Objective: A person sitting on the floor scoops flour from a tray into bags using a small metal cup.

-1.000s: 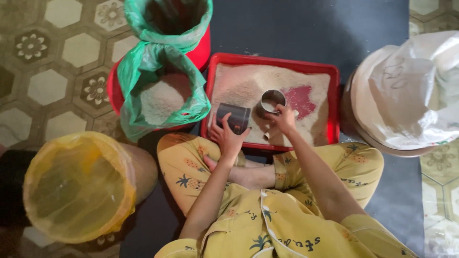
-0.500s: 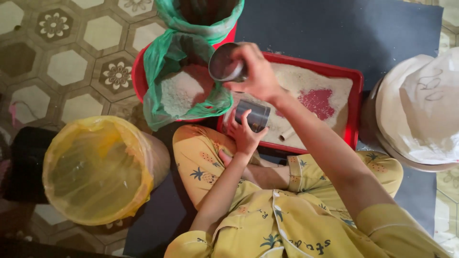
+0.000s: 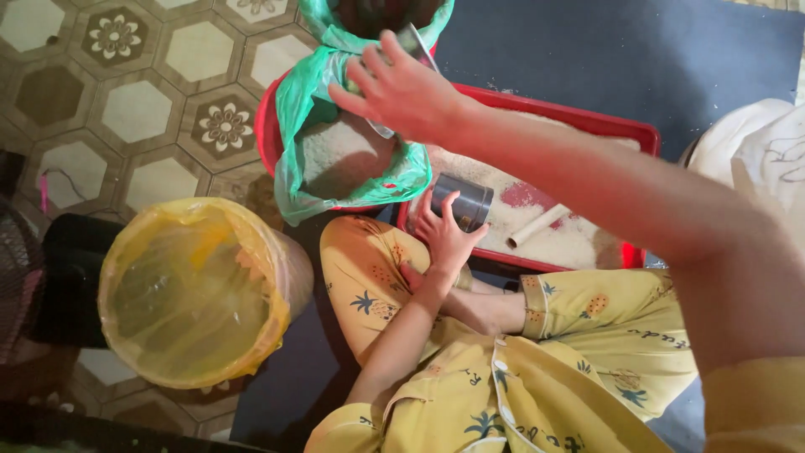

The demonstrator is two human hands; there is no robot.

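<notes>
**Fingers on a cup over the green bag, a tin at the tray**

Fingers (image 3: 356,88) of the right hand (image 3: 402,88) are wrapped round a metal cup (image 3: 411,46), tipped over the green bag (image 3: 335,143) of pale grain. Further right, the left hand (image 3: 444,239) clamps a small dark tin (image 3: 461,201) at the red tray (image 3: 587,117) edge.

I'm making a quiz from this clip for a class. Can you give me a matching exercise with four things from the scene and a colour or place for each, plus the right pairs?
Things:
1. tray
2. bin liner
3. right hand
4. left hand

Descriptions:
A. yellow, lining a round bin on the floor
B. on a metal cup at the tray's near edge
C. red, spread with pale grain
D. raised over the green bag, holding a metal scoop

Pairs: 1-C, 2-A, 3-D, 4-B
</notes>
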